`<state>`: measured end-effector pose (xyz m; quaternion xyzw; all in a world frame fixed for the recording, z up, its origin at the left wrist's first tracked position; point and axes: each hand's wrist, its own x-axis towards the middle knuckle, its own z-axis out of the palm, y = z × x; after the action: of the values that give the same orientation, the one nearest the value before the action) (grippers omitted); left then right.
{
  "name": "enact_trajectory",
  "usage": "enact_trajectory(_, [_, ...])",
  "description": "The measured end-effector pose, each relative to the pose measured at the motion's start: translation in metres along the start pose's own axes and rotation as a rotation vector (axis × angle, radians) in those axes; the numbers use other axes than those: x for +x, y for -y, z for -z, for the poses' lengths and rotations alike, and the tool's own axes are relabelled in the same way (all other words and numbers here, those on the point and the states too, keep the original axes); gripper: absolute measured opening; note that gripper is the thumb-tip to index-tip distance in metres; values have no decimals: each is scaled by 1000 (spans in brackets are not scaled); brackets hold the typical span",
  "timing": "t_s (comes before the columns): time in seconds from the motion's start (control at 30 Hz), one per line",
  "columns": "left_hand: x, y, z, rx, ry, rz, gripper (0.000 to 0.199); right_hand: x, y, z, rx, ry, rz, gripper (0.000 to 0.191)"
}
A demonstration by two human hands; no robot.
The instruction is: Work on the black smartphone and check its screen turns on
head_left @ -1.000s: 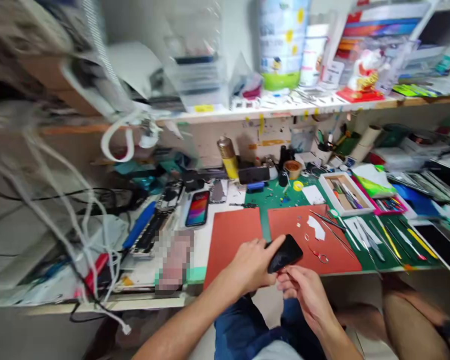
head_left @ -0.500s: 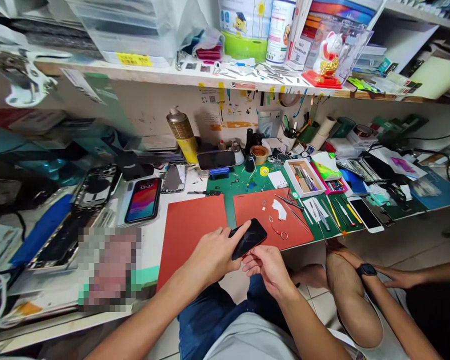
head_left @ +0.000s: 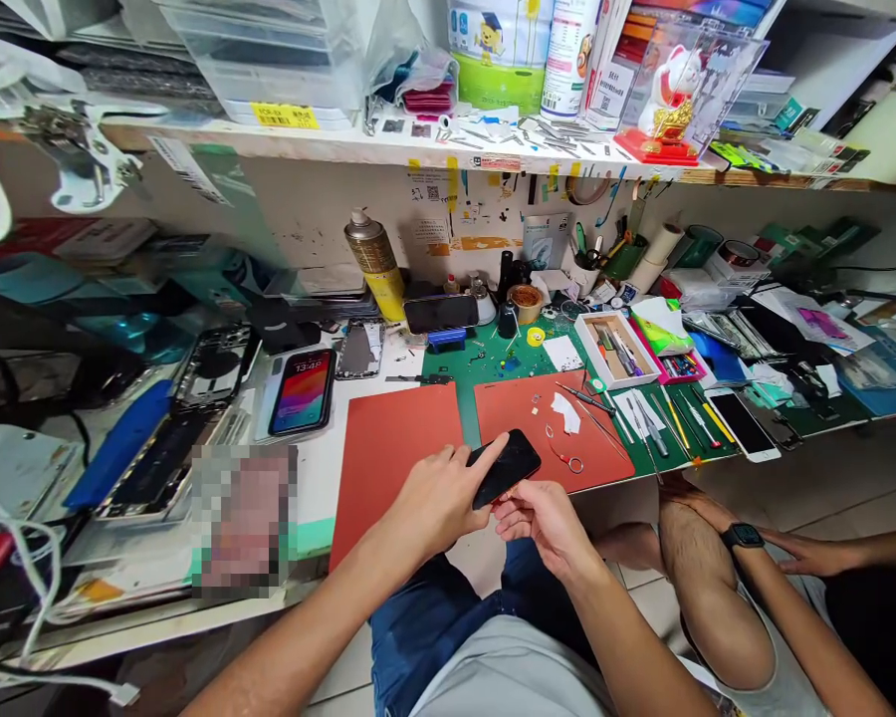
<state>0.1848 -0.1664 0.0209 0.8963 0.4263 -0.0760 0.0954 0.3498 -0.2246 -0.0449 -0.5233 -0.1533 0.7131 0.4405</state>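
A black phone (head_left: 506, 466) is held tilted at the front edge of the bench, over the red mats. My left hand (head_left: 442, 498) grips it from the left, with the index finger along its top and the thumb below. My right hand (head_left: 542, 518) is at the phone's lower right edge, thumb and index finger pinched together; whatever lies between those fingertips is too small to make out. Beside the phone, a ring-shaped wire tool (head_left: 574, 464) and a white scrap (head_left: 565, 412) lie on the right red mat (head_left: 604, 453).
Screwdrivers and tweezers (head_left: 653, 423) lie right of the mats, near a white phone (head_left: 743, 423). A lit phone (head_left: 303, 391) lies at left. Behind stand a spray can (head_left: 375, 264) and a parts box (head_left: 616, 351). Another person's knee (head_left: 698, 568) is close on the right.
The whole view has shifted slightly, so the bench items appear further right. Both hands keep nearly the same pose around the black phone.
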Motion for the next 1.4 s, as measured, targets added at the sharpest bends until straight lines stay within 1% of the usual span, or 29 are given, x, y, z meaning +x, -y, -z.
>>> enact_trajectory(0.2, [1,6,-1,-19,5,-2,96,-9,-5,4,29,3,29,41])
enact_trajectory(0.3, [3,17,-3,-30,-42,-42,89,-16,-5,10,16,-15,45,45])
enact_trajectory(0.4, [7,33,-10,-71,-105,-113,85,-24,0,18,-9,-59,113,49])
enact_trajectory(0.5, [9,50,-22,-139,-138,-157,85,-27,8,28,-37,-119,212,50])
enact_trajectory(0.6, [10,58,-31,-203,-173,-180,82,-23,17,35,-76,-160,286,50])
enact_trajectory(0.67, [9,52,-31,-276,-217,-176,74,-19,23,36,-119,-155,317,50])
enact_trajectory(0.7, [8,46,-29,-347,-239,-164,65,-18,25,35,-146,-141,327,49])
enact_trajectory(0.77, [6,28,-23,-571,-250,-121,44,-17,29,30,-200,-96,334,47])
enact_trajectory(0.8, [5,18,-19,-706,-236,-80,39,-18,30,27,-233,-65,332,46])
enact_trajectory(0.9, [3,-8,-15,-1055,-135,43,39,-22,29,16,-392,36,327,40])
enact_trajectory(0.97, [2,-16,-17,-1246,-81,114,40,-24,29,11,-522,96,346,38])
enact_trajectory(1.03, [-1,-18,-24,-1405,-72,195,40,-20,35,10,-707,101,420,36])
enact_trajectory(1.07, [-2,-17,-27,-1471,-85,242,40,-15,40,11,-811,70,470,35])
enact_trajectory(1.13, [-6,-16,-34,-1578,-132,339,41,3,56,15,-1006,-72,578,33])
enact_trajectory(1.2, [-12,-17,-38,-1657,-186,414,42,26,74,22,-1095,-242,642,27])
enact_trajectory(1.23, [-15,-19,-40,-1686,-208,433,43,38,82,25,-1141,-302,659,23])
enact_trajectory(1.3, [-20,-22,-42,-1739,-248,449,44,59,94,30,-1232,-383,666,17])
enact_trajectory(1.4, [-28,-25,-44,-1805,-295,476,47,79,96,31,-1341,-435,648,14])
